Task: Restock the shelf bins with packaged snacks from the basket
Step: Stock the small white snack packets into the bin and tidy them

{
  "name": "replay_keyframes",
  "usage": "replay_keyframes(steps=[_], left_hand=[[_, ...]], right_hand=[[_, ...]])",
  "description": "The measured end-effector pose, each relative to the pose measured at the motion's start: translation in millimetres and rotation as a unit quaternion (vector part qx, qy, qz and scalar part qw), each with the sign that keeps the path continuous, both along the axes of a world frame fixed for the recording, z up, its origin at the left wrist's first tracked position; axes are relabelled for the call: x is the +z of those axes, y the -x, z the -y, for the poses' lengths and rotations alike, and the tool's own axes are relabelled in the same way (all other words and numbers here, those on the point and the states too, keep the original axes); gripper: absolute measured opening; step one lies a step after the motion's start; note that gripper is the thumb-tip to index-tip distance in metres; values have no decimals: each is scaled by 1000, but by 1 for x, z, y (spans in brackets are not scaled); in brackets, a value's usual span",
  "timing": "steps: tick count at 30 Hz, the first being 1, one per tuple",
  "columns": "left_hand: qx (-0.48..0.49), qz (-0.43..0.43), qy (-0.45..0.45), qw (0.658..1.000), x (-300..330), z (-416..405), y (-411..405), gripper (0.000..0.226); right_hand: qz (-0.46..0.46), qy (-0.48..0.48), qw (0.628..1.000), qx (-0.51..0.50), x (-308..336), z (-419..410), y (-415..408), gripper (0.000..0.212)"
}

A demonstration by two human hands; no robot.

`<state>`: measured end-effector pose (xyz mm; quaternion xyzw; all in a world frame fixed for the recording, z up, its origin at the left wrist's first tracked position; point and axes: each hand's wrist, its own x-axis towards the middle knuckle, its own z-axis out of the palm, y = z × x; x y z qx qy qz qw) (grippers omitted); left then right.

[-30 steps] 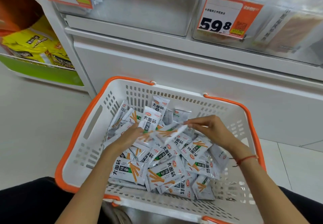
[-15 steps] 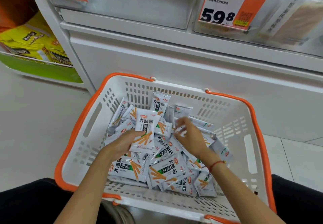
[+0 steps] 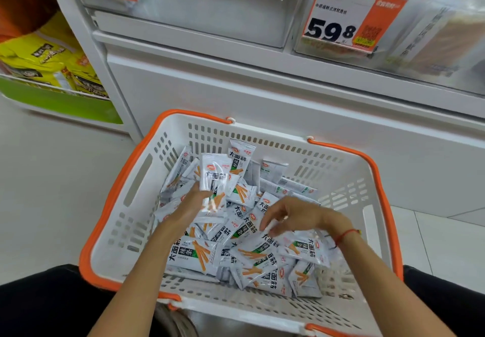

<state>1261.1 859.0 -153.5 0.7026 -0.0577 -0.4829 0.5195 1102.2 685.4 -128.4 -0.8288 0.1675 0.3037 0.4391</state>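
Nearest the camera, two bare forearms reach from the bottom edge into a white basket (image 3: 136,221) with an orange rim, which sits on the pale floor (image 3: 52,192) between dark-clothed knees. The basket holds a loose heap of snack packets (image 3: 262,252), white with green and orange print, piled mostly toward its middle and far-left corner. The right hand (image 3: 294,216), with a red string at the wrist, hovers low over the heap, fingers loosely bent and spread, their tips at or just above a packet; whether it pinches one cannot be told. The left hand (image 3: 194,202) lies further in, fingers curled round a small upright stack of packets (image 3: 215,179) held above the pile. Beyond the basket rises the white shelf base (image 3: 262,95). Above it stand clear shelf bins (image 3: 223,8), the right one carrying an orange price tag (image 3: 351,16) reading 59.8. Far left, yellow bags (image 3: 44,58) fill a green-fronted shelf.
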Motion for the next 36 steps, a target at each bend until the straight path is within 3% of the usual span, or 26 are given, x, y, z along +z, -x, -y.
replay_keyframes(steps=[4, 7, 10, 13, 17, 22, 24, 26, 30, 32, 36], left_hand=[[-107, -3, -12, 994, 10, 12, 16, 50], [-169, -20, -42, 985, 13, 16, 32, 55], [-181, -29, -42, 982, 5, 23, 43, 72], [-163, -64, -9, 985, -36, 25, 36, 91], [-147, -51, -7, 988, 5, 25, 46, 96], [-52, 9, 30, 998, 39, 30, 41, 39], [2, 62, 74, 995, 57, 33, 36, 34], [57, 107, 125, 985, 84, 33, 32, 33], [128, 134, 197, 963, 140, 32, 13, 35], [130, 158, 198, 959, 165, 34, -4, 32], [93, 290, 138, 943, 216, 33, -43, 23]], right_hand=[[83, -43, 996, -8, 35, 7, -9, 22], [184, 28, 978, -95, 38, 1, -17, 29], [256, 139, 939, -183, 27, -10, -21, 38], [307, 125, 913, -236, 18, -18, -21, 40], [319, 93, 903, -273, 16, -23, -27, 44], [211, -63, 888, -403, 49, -24, -37, 75], [175, -121, 908, -362, 71, -27, -44, 64], [189, -128, 927, -299, 92, -36, -59, 37], [257, 85, 935, -228, 130, -51, -101, 26], [309, 133, 921, -195, 157, -55, -117, 13], [396, 111, 893, -182, 206, -55, -138, 31]])
